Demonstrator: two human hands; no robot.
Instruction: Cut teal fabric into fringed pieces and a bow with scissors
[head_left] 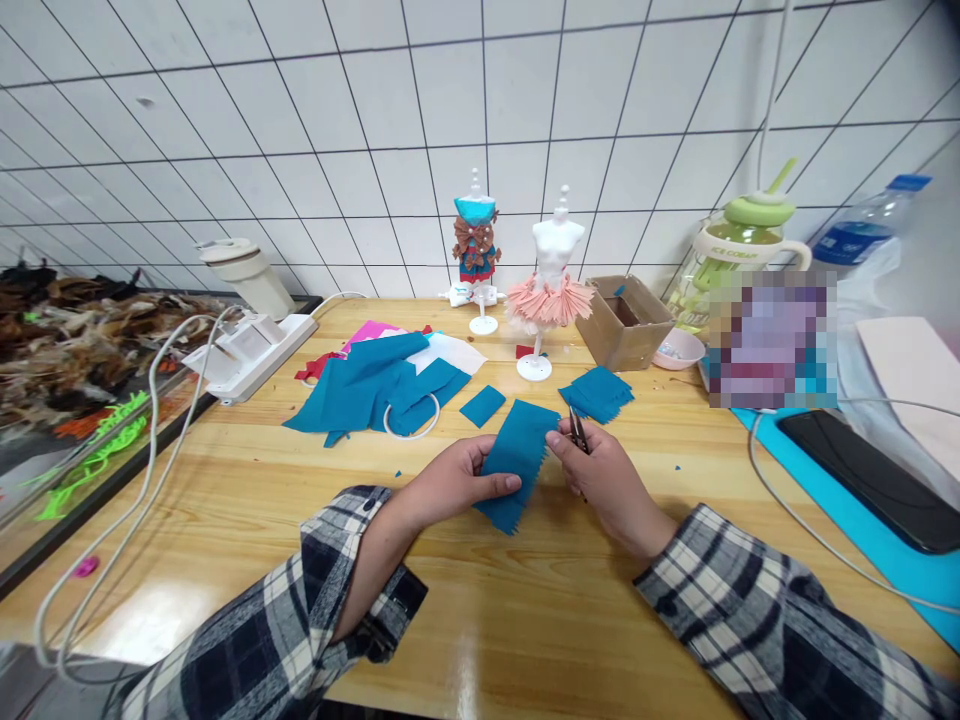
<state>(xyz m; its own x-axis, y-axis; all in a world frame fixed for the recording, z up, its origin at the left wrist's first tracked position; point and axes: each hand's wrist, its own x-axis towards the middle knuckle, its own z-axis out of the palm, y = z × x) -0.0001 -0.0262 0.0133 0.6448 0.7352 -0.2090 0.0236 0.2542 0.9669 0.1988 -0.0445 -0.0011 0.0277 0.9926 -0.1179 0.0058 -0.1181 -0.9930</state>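
A teal strip of fabric (517,450) with a ragged, zigzag right edge is held above the table. My left hand (469,475) pinches its left side, thumb on top. My right hand (600,470) is closed around small dark scissors or snips (578,432), their tips pointing away from me; its thumb and finger also touch the strip's upper right corner. A small teal rectangle (482,406) lies just beyond the strip. Farther right is a stack of teal pieces (598,393). Crumpled teal cloth (367,385) and a white ring (412,436) lie to the left.
Behind stand a mini dress form with a pink ruffle skirt (551,300) and a dressed one (475,240). A cardboard box (626,330), pink dish (679,349) and black phone (874,480) sit right. A power strip (259,355) with trailing cables is left.
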